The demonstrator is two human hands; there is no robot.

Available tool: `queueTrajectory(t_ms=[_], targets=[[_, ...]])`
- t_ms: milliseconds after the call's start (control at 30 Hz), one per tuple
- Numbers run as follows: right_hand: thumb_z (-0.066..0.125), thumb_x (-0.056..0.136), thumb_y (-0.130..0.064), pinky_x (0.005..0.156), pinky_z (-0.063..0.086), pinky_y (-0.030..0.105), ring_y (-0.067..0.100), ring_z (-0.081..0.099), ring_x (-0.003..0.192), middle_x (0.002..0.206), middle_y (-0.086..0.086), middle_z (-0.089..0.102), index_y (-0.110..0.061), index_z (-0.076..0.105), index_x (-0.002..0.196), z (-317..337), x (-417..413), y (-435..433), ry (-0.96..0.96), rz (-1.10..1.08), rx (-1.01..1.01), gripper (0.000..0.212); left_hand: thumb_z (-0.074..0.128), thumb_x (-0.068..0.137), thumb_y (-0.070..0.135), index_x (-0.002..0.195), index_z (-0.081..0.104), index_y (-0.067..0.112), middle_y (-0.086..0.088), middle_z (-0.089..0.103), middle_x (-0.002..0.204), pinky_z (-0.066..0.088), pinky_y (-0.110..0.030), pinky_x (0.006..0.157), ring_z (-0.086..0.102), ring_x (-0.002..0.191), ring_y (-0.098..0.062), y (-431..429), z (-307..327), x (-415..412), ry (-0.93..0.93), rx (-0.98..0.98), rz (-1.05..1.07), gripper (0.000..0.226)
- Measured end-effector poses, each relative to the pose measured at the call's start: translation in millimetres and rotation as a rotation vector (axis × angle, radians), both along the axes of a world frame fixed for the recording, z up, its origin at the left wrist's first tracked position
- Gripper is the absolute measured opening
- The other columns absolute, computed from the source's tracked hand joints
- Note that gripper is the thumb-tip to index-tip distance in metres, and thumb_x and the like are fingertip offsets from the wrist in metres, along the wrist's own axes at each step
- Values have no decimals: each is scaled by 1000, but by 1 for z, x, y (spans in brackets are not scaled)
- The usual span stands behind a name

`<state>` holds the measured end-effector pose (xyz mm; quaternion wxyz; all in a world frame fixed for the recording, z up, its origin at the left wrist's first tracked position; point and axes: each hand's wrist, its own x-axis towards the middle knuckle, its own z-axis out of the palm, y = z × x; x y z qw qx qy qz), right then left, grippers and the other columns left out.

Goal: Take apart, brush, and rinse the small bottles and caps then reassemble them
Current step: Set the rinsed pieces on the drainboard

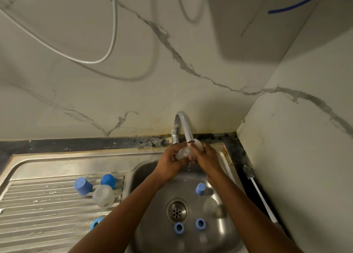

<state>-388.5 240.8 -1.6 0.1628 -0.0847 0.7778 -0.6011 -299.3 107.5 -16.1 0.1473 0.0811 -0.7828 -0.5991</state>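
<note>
Our left forearm and right forearm enter from the lower edge and converge above the sink basin. The left hand and right hand meet just under the mouth of the faucet spout. Both hands are clamped on one translucent small bottle, which lies tilted between them. The left fingers curl round its lower end and the right hand grips its upper end. Water drips beneath the hands.

In the basin we see a blue cap, a clear bottle beside the right forearm, and two blue rings near the drain. On the drainboard, well apart from the hands, stand two more blue caps and a second clear bottle. A white-handled brush lies right of the sink.
</note>
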Motion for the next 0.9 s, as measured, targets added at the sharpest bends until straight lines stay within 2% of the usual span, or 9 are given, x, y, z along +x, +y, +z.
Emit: queueTrajectory(t_ms=[100,167,233,333,433,567,633,733,900], targets=[[73,91,-55,52,52,15,5,71,64,81,-5,77,-33,73,105,2,-5,1,-23,-20,26,26,72,101,18,135,69,11,-8,75,120,61,-42,96,72,110,-25,0,1,-3,36,198,-29,35],[72,92,-55,56,55,16,8,73,74,90,-7,76,-35,72,108,0,-7,2,-34,-58,-9,26,71,102,17,138,65,9,-14,77,114,64,-38,87,76,101,-30,4,3,-6,40,417,-24,37],[73,92,-54,64,60,22,15,75,90,102,-4,76,-33,71,117,-2,-7,4,-62,-65,-72,33,72,101,18,139,64,10,-19,77,113,66,-36,82,75,93,-34,10,4,-7,6,594,11,39],[74,94,-48,78,66,39,24,75,100,114,5,74,-27,68,123,-7,-6,4,-121,-51,-161,37,73,99,21,135,66,9,-20,76,122,66,-34,81,75,101,-35,10,4,-8,-34,881,23,39],[75,95,-43,82,66,44,27,75,103,119,9,73,-23,66,126,-7,-6,7,-143,-37,-224,38,73,98,19,134,67,6,-21,75,124,67,-32,81,76,105,-33,10,5,-11,-31,1005,33,39],[73,96,-39,79,64,36,27,73,108,124,9,70,-23,62,131,-6,-6,15,-157,-14,-264,39,66,103,18,133,68,5,-22,74,125,67,-32,80,75,109,-33,11,4,-14,-74,1050,10,33],[71,98,-37,82,65,39,28,70,111,128,10,67,-23,59,134,-8,-7,19,-159,-30,-251,41,64,105,21,133,68,6,-22,75,122,66,-30,78,75,101,-30,11,4,-15,-114,1028,-9,32],[68,99,-43,91,63,49,32,69,110,128,16,65,-16,58,137,-14,-8,22,-185,-108,-202,48,61,106,25,132,66,7,-15,75,102,62,-27,76,69,84,-21,13,2,-16,-96,783,-55,32],[68,95,-56,76,58,35,23,69,84,108,16,72,-13,66,123,-15,-9,24,-245,-169,-194,51,62,107,29,125,69,12,-7,75,90,59,-27,76,69,80,-20,13,-4,-18,-22,408,-27,26]])
